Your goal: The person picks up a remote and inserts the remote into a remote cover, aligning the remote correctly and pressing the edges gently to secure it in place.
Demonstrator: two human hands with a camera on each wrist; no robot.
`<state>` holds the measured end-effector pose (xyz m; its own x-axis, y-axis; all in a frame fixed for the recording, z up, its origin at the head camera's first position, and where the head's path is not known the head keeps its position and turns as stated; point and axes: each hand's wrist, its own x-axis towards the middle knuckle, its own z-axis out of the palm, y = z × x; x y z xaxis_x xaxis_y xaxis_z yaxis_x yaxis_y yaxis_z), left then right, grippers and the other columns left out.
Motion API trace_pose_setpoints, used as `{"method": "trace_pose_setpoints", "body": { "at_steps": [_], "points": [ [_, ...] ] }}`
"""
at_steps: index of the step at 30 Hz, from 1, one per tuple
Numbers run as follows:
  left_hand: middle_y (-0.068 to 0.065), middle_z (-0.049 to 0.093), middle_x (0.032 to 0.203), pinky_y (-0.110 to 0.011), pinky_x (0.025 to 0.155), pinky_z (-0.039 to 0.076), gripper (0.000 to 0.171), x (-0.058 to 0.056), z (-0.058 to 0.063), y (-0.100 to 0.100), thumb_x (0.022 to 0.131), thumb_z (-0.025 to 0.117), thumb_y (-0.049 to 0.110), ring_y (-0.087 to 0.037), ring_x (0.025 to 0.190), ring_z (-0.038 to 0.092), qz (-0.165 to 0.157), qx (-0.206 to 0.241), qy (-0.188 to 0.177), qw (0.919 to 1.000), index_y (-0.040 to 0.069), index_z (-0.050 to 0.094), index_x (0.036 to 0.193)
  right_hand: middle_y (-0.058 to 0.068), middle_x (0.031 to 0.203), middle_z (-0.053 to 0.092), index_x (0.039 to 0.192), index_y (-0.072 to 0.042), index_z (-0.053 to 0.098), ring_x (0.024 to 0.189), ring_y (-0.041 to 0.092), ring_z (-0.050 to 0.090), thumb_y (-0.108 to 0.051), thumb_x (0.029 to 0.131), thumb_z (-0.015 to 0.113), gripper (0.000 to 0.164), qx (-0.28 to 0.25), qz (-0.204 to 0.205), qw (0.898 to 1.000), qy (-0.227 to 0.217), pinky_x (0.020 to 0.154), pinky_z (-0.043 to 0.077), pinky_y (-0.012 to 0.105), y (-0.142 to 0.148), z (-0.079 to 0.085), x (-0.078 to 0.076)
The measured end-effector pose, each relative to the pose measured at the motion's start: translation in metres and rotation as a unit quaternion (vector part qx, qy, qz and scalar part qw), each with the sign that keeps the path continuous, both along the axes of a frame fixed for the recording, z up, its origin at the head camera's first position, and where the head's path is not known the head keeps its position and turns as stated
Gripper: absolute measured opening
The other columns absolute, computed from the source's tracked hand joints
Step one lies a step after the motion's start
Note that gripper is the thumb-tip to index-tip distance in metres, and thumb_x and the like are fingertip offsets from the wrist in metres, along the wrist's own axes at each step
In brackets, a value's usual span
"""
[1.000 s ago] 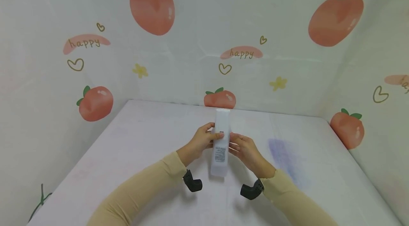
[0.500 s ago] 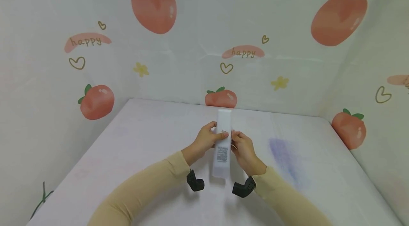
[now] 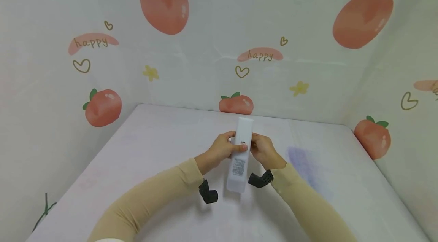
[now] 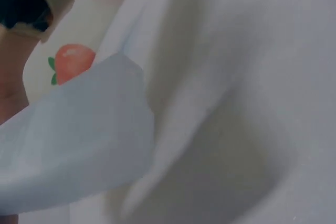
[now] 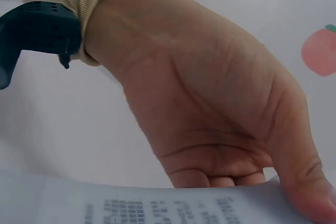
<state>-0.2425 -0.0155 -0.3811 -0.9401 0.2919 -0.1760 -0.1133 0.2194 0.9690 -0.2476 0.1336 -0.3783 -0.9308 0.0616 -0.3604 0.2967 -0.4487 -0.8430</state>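
Note:
A long white box-shaped object [image 3: 243, 131] with grey printed text on its lower face stands tilted between both hands, above the table. My left hand [image 3: 220, 150] grips it from the left, thumb across the front face and other fingers behind. At its right edge, my right hand [image 3: 266, 150] holds it, with the fingers partly hidden behind. In the right wrist view, the right thumb [image 5: 310, 192] lies against the edge of the white object [image 5: 173, 208] while the fingers go behind it. The left wrist view shows one smooth end of the white object [image 4: 100, 135]; the left fingers are out of sight there.
A white cloth covers the table [image 3: 154, 139], with a purple smudge [image 3: 304, 166] to the right. White curtains [image 3: 205, 17] printed with red fruit surround it. A black wrist camera [image 3: 208, 191] sits at the left wrist, another [image 3: 261, 179] at the right.
The right hand has come in from the right, its fingers moving from the object's edge to partly behind it. The object's top has tipped slightly to the right, with the left hand still gripping it.

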Motion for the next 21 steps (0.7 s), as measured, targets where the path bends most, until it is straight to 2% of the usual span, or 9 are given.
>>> {"method": "trace_pose_setpoints", "body": {
  "at_steps": [4, 7, 10, 12, 14, 16, 19, 21],
  "points": [
    [-0.011, 0.064, 0.108, -0.036, 0.075, 0.058, 0.053, 0.0, 0.001, 0.0, 0.082, 0.079, 0.024, -0.02, 0.085, 0.064, 0.01, -0.003, -0.004, 0.9999, 0.009, 0.056, 0.128, 0.004, 0.097, 0.05, 0.095, 0.0, 0.056, 0.09, 0.014, 0.046, 0.003, 0.099, 0.044, 0.013, 0.012, 0.014, 1.0, 0.004, 0.074, 0.047, 0.02, -0.002, -0.001, 0.001],
    [-0.012, 0.064, 0.109, -0.037, 0.075, 0.059, 0.055, -0.002, 0.003, -0.001, 0.083, 0.078, 0.024, -0.02, 0.085, 0.065, 0.031, 0.005, 0.005, 0.9995, 0.008, 0.055, 0.13, 0.004, 0.101, 0.051, 0.095, -0.002, 0.052, 0.093, 0.014, 0.049, -0.006, 0.102, 0.043, 0.012, 0.042, 0.042, 0.998, 0.024, 0.079, 0.046, 0.022, -0.004, -0.001, 0.007],
    [-0.013, 0.065, 0.109, -0.037, 0.074, 0.059, 0.057, -0.006, 0.006, -0.001, 0.081, 0.08, 0.023, -0.02, 0.084, 0.066, 0.047, 0.017, 0.023, 0.9985, 0.007, 0.055, 0.13, 0.004, 0.104, 0.053, 0.109, -0.005, 0.045, 0.094, 0.012, 0.053, -0.021, 0.105, 0.042, 0.017, 0.084, 0.055, 0.994, 0.053, 0.084, 0.045, 0.026, -0.005, 0.001, 0.013],
    [-0.013, 0.065, 0.109, -0.037, 0.073, 0.059, 0.056, -0.006, 0.007, -0.002, 0.08, 0.081, 0.022, -0.02, 0.084, 0.066, 0.049, 0.018, 0.037, 0.9979, 0.007, 0.056, 0.127, 0.006, 0.106, 0.052, 0.123, -0.009, 0.036, 0.093, 0.013, 0.055, -0.03, 0.104, 0.043, 0.029, 0.106, 0.059, 0.99, 0.071, 0.084, 0.044, 0.03, -0.004, 0.002, 0.016],
    [-0.014, 0.065, 0.108, -0.036, 0.071, 0.059, 0.054, -0.006, 0.006, -0.002, 0.078, 0.083, 0.021, -0.02, 0.083, 0.065, 0.041, 0.017, 0.051, 0.9977, 0.006, 0.057, 0.123, 0.006, 0.11, 0.052, 0.135, -0.011, 0.029, 0.095, 0.012, 0.056, -0.034, 0.103, 0.045, 0.042, 0.129, 0.073, 0.985, 0.083, 0.086, 0.046, 0.032, -0.003, 0.003, 0.018],
    [-0.014, 0.065, 0.108, -0.037, 0.07, 0.059, 0.052, -0.004, 0.004, -0.001, 0.077, 0.083, 0.018, -0.02, 0.083, 0.065, 0.027, 0.016, 0.06, 0.9977, 0.005, 0.057, 0.12, 0.007, 0.113, 0.052, 0.14, -0.01, 0.027, 0.095, 0.013, 0.055, -0.031, 0.103, 0.048, 0.048, 0.142, 0.098, 0.98, 0.094, 0.086, 0.046, 0.032, 0.0, 0.002, 0.019],
    [-0.013, 0.061, 0.107, -0.037, 0.072, 0.059, 0.052, -0.001, 0.001, 0.0, 0.078, 0.082, 0.015, -0.021, 0.085, 0.063, 0.006, 0.019, 0.063, 0.9978, 0.005, 0.056, 0.121, 0.004, 0.112, 0.055, 0.137, -0.004, 0.037, 0.094, 0.011, 0.057, -0.025, 0.102, 0.051, 0.043, 0.159, 0.136, 0.972, 0.103, 0.086, 0.048, 0.03, 0.005, 0.001, 0.02],
    [-0.014, 0.057, 0.107, -0.038, 0.074, 0.059, 0.056, 0.002, -0.002, 0.0, 0.079, 0.081, 0.014, -0.022, 0.088, 0.061, 0.002, 0.022, 0.061, 0.9979, 0.008, 0.054, 0.127, 0.003, 0.106, 0.059, 0.133, -0.003, 0.04, 0.092, 0.01, 0.06, -0.022, 0.101, 0.053, 0.039, 0.151, 0.146, 0.972, 0.104, 0.083, 0.049, 0.029, 0.009, 0.0, 0.021]
  ]
}}
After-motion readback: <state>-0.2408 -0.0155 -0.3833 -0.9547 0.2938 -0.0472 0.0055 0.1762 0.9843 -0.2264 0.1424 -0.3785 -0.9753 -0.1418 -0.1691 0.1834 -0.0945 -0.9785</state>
